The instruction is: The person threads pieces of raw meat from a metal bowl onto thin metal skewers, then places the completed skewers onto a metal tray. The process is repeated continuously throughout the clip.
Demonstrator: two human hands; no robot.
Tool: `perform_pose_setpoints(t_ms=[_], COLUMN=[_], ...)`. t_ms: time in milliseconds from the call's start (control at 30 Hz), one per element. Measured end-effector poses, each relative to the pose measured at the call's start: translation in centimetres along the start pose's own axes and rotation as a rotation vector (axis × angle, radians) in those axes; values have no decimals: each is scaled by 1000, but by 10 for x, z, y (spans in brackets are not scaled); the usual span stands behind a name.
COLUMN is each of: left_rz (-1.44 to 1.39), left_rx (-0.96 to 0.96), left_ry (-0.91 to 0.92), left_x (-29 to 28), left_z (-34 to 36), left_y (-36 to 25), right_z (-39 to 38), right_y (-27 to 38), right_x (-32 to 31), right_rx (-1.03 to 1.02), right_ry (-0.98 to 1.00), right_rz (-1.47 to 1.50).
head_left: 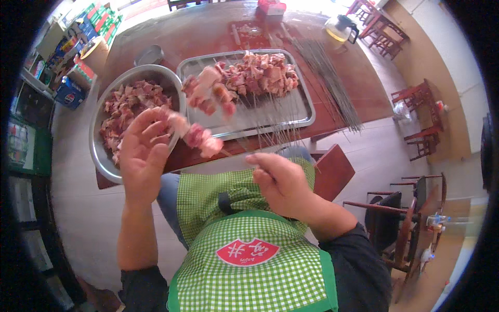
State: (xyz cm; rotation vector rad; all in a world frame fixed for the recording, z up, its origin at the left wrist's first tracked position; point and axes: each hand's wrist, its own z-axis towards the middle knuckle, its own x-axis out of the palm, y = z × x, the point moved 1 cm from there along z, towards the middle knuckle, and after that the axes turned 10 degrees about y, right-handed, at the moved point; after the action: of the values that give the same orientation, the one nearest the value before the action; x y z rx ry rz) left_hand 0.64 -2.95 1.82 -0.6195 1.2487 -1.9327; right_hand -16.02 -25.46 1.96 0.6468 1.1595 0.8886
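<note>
My right hand (283, 184) is closed in a pinch on the stick end of a meat skewer (194, 136), held in front of the table edge and pointing to the upper left. Chunks of raw meat are threaded along its far part. My left hand (143, 158) is at the skewer's tip end, palm up, fingers apart and slightly curled. Whether its fingertips touch the meat is blurred. Behind it, a round metal bowl (95, 136) holds loose raw meat pieces (125, 106). A metal tray (200, 119) bears a heap of loaded meat skewers (265, 73), their sticks toward me.
A bundle of bare thin skewers (327, 78) lies on the brown table (208, 34) right of the tray. Farther off are a glass jug (340, 28), a red box (272, 7) and a small metal dish (149, 54). A wooden stool (332, 174) stands beside my leg.
</note>
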Motion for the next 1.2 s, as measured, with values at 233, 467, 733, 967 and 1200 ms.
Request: perform_pose_setpoints(t_ms=[233,467,733,967,1200], left_rz=[7,-92,27,277,1015], left_rx=[-132,-101,-113,-145,-345], left_ry=[-36,-51,-20,-189,506], left_x=[-20,-28,-56,-113,-104], left_z=[-7,-10,-12,19,44], left_y=[11,15,3,-21,-10], right_z=[27,77,75,43,-6], right_y=[-7,-32,-52,-1,26], right_x=[-31,-8,5,-35,-15], right_rx=[136,262,543,411,396], right_ry=[-194,-81,69,-49,62], right_rz=[47,-270,-194,184,666])
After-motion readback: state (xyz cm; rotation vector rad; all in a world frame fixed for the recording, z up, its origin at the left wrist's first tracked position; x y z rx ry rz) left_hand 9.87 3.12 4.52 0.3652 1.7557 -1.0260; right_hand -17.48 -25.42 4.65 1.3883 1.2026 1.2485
